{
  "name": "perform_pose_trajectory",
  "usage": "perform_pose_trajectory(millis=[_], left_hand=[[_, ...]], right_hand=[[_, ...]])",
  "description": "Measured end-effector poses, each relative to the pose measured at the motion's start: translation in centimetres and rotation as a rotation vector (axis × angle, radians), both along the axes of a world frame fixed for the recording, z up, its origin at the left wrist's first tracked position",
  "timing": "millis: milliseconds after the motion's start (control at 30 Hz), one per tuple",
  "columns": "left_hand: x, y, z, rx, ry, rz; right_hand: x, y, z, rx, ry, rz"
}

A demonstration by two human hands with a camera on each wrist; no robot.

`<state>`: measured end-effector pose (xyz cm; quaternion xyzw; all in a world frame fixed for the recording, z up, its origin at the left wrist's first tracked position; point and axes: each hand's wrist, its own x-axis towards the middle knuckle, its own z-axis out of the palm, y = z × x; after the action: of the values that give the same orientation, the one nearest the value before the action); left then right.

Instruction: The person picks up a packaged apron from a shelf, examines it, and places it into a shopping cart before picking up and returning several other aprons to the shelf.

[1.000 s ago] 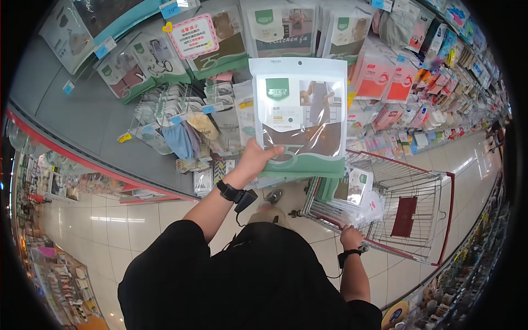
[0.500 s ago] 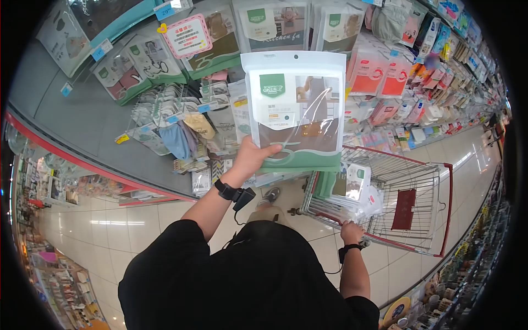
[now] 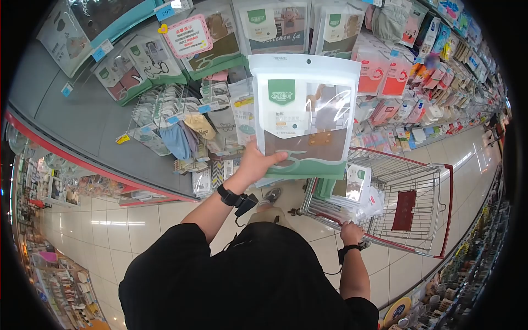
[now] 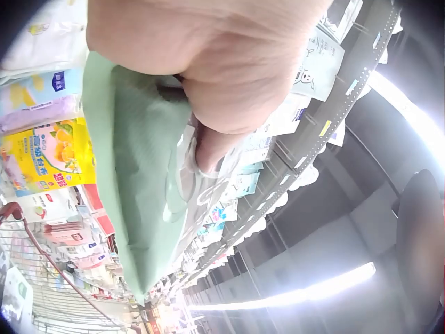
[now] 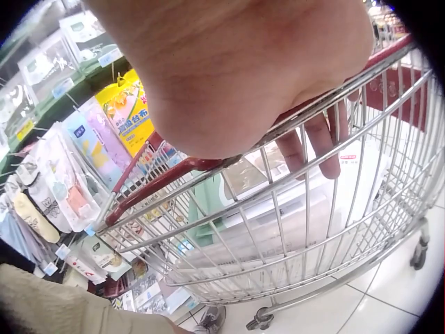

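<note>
1. Containers. The shopping cart, at 4 o'clock in the head view, has wire sides, a red rim and a red panel. Toward its 9 o'clock end lie stacked flat packets, some green-edged, and a clear plastic packet with a small red label.
2. Package. The flat white-and-green package, at 1 o'clock just above centre, has a hang hole in its top edge; brown material shows behind its clear front. It overlaps the cart's 11 o'clock corner in this view.
3. Hands. The left hand pinches the package at its lower 8 o'clock edge, thumb across the front. The right hand, at 4 o'clock, curls its fingers over the cart's near rim, fingertips hanging inside the wires.
4. Surroundings. Small packets hang on hooks at 10 o'clock; red-and-white packets hang at 2 o'clock; a pink-bordered sign stands at 11 o'clock.
5. Difference. Compared with half a second earlier, the package has shifted slightly toward 3 o'clock; the right hand remains at the rim and the cart contents look unchanged.
</note>
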<state>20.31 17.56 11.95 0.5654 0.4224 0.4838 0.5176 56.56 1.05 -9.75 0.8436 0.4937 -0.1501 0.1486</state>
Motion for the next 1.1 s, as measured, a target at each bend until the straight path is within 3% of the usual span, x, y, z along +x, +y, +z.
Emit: perform_pose_trajectory(millis=[233,400,533,600,633,767,867,1000,1033,1100], left_hand=[[0.3,-0.7,0.6,0.051,-0.033,-0.057],[-0.2,-0.4,0.0,0.184,0.192,-0.055],[-0.1,-1.4,0.9,0.159,0.112,-0.078],[-0.2,-1.8,1.2,0.137,0.243,-0.127],[-0.1,-1.3,-0.1,0.369,0.329,-0.056],[-0.5,-1.7,0.7,0.415,0.482,-0.182],[-0.2,-1.7,0.3,0.662,0.457,-0.205],[0.0,-1.9,1.1,0.786,0.324,-0.249],[-0.1,-2.1,0.3,0.789,0.324,-0.255],[0.0,-2.6,-0.6,0.332,0.103,-0.164]], right_hand=[[-0.2,0.0,-0.1,-0.006,-0.009,-0.006],[-0.6,-0.1,0.1,0.004,-0.013,-0.016],[-0.7,-0.3,-0.1,0.026,-0.007,-0.025],[-0.7,-0.3,0.1,0.005,0.015,-0.031],[-0.4,-0.3,-0.4,0.015,0.012,-0.031],[-0.9,-0.5,-0.3,0.006,0.025,-0.061],[-0.8,-0.8,-0.7,0.018,-0.002,-0.052],[-0.7,-0.9,-1.3,0.091,-0.018,-0.030],[-0.8,-1.0,-1.0,0.079,-0.003,-0.023],[-1.0,-1.0,-0.9,0.071,0.013,-0.020]])
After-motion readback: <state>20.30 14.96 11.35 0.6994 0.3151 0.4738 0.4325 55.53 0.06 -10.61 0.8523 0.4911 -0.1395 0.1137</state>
